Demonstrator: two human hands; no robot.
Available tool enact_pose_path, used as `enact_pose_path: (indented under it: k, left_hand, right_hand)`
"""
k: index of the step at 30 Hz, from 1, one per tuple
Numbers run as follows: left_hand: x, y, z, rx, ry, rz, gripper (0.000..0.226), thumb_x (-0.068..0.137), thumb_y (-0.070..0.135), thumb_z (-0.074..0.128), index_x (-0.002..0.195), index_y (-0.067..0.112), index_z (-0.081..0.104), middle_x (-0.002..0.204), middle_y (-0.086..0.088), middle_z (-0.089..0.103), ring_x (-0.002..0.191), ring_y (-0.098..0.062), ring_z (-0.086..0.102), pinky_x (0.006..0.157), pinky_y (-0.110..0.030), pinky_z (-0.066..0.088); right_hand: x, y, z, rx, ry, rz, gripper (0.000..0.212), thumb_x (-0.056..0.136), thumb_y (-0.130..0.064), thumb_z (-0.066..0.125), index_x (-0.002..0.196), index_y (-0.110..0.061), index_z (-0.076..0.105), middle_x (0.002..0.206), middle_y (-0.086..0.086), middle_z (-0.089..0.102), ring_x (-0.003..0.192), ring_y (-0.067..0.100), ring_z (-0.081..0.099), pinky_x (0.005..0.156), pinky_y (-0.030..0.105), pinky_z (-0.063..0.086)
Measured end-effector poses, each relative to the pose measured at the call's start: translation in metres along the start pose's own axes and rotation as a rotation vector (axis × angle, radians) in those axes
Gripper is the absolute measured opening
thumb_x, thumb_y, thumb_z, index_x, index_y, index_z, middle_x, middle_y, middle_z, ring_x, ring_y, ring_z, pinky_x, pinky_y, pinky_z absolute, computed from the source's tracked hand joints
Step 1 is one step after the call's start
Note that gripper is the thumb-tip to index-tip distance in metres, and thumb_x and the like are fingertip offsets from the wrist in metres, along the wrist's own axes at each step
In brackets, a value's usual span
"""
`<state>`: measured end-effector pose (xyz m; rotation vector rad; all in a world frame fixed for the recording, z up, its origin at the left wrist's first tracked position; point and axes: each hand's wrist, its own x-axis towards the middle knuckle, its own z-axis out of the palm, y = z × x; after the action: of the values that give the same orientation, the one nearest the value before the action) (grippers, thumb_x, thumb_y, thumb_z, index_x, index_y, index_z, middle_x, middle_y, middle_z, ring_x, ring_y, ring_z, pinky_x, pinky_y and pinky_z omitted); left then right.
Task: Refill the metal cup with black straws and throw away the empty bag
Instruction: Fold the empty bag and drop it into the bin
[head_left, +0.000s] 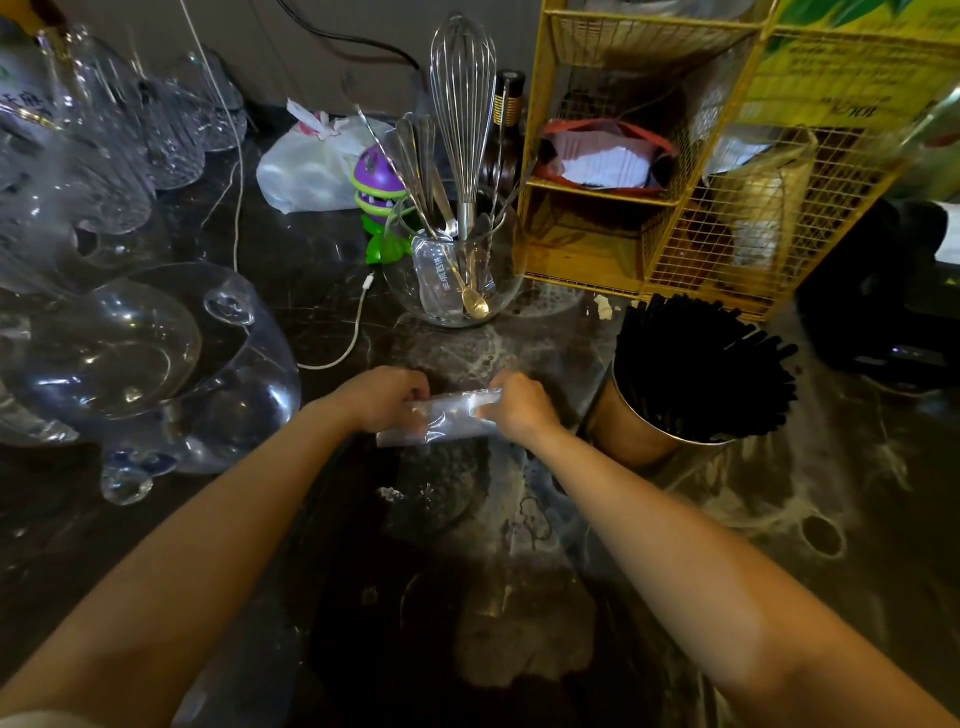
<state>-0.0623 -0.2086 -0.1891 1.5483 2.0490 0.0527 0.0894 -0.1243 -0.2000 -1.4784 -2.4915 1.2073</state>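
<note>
A metal cup (631, 434) stands on the dark counter at the right, packed with black straws (701, 364) that fan out above its rim. Left of it, an empty clear plastic bag (449, 415) is stretched flat between both hands, just above the counter. My left hand (384, 397) grips the bag's left end with fingers curled. My right hand (519, 405) grips the right end, a short way from the cup's side.
A glass bowl (415, 275) holding a whisk and spoons stands behind the hands. Clear glassware (140, 358) crowds the left. A yellow wire rack (675, 156) rises at the back right. A white cable (353, 332) and white plastic bag (306, 166) lie further back.
</note>
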Motion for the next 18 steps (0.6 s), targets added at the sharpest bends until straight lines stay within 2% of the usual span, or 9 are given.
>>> enact_pose_path:
  k: [3, 6, 8, 11, 12, 14, 16, 18]
  left_hand:
    - [-0.002, -0.002, 0.002, -0.027, 0.011, -0.009, 0.031, 0.077, 0.023, 0.065, 0.104, 0.014, 0.054, 0.109, -0.014, 0.06, 0.089, -0.021, 0.053, 0.075, -0.032, 0.042]
    - [-0.008, 0.001, -0.001, -0.08, 0.013, -0.019, 0.046, 0.076, 0.021, 0.067, 0.117, 0.013, 0.048, 0.117, -0.013, 0.057, 0.102, -0.026, 0.054, 0.086, -0.033, 0.042]
    - [-0.013, 0.005, -0.004, -0.04, 0.02, 0.001, 0.051, 0.076, 0.02, 0.068, 0.121, 0.011, 0.047, 0.118, -0.013, 0.057, 0.105, -0.026, 0.054, 0.087, -0.031, 0.04]
    - [-0.021, 0.011, -0.007, 0.039, -0.011, 0.042, 0.031, 0.078, 0.02, 0.065, 0.106, 0.009, 0.058, 0.109, -0.015, 0.061, 0.088, -0.019, 0.051, 0.075, -0.029, 0.038]
    - [-0.024, 0.013, -0.008, 0.048, -0.024, 0.043, 0.026, 0.079, 0.02, 0.064, 0.102, 0.009, 0.06, 0.106, -0.015, 0.062, 0.086, -0.019, 0.051, 0.074, -0.03, 0.038]
    - [-0.033, 0.018, -0.009, 0.052, -0.028, 0.06, 0.022, 0.08, 0.022, 0.062, 0.098, 0.01, 0.062, 0.102, -0.014, 0.062, 0.086, -0.02, 0.053, 0.073, -0.032, 0.04]
    - [-0.042, 0.026, -0.008, 0.051, -0.011, 0.101, 0.02, 0.082, 0.024, 0.059, 0.096, 0.009, 0.062, 0.099, -0.014, 0.063, 0.086, -0.022, 0.055, 0.075, -0.032, 0.04]
    - [-0.052, 0.035, -0.002, 0.049, -0.004, 0.149, 0.02, 0.086, 0.025, 0.055, 0.095, 0.008, 0.062, 0.092, -0.011, 0.062, 0.085, -0.021, 0.055, 0.074, -0.03, 0.039]
  right_hand:
    - [-0.003, 0.0, 0.001, 0.051, -0.034, -0.027, 0.025, 0.083, -0.014, 0.058, 0.102, 0.0, 0.061, 0.111, 0.02, 0.064, 0.103, 0.031, 0.059, 0.087, 0.034, 0.046]
    - [-0.011, 0.0, 0.0, 0.087, -0.023, -0.054, 0.02, 0.082, -0.009, 0.057, 0.099, -0.002, 0.061, 0.108, 0.019, 0.064, 0.097, 0.026, 0.058, 0.084, 0.031, 0.044]
    - [-0.017, 0.0, -0.001, 0.1, -0.011, -0.094, 0.015, 0.081, -0.007, 0.057, 0.094, -0.002, 0.062, 0.104, 0.018, 0.065, 0.089, 0.023, 0.056, 0.077, 0.027, 0.041]
    - [-0.031, 0.001, -0.004, 0.116, -0.029, -0.157, 0.003, 0.082, -0.009, 0.056, 0.081, -0.012, 0.056, 0.09, 0.012, 0.059, 0.084, 0.017, 0.05, 0.064, 0.023, 0.037]
    - [-0.037, 0.003, -0.004, 0.124, -0.028, -0.177, 0.01, 0.083, -0.01, 0.055, 0.076, -0.015, 0.05, 0.085, 0.006, 0.056, 0.083, 0.016, 0.049, 0.059, 0.021, 0.036]
    - [-0.05, 0.006, -0.008, 0.148, -0.013, -0.21, 0.023, 0.084, -0.012, 0.054, 0.068, -0.022, 0.042, 0.074, -0.004, 0.049, 0.079, 0.014, 0.048, 0.058, 0.021, 0.035]
    - [-0.066, 0.011, -0.012, 0.154, -0.001, -0.25, 0.02, 0.084, -0.013, 0.054, 0.071, -0.022, 0.041, 0.072, -0.007, 0.046, 0.074, 0.013, 0.047, 0.061, 0.024, 0.036]
    - [-0.083, 0.016, -0.018, 0.192, 0.013, -0.269, 0.009, 0.085, -0.012, 0.053, 0.086, -0.016, 0.045, 0.078, -0.002, 0.05, 0.073, 0.016, 0.051, 0.059, 0.021, 0.041]
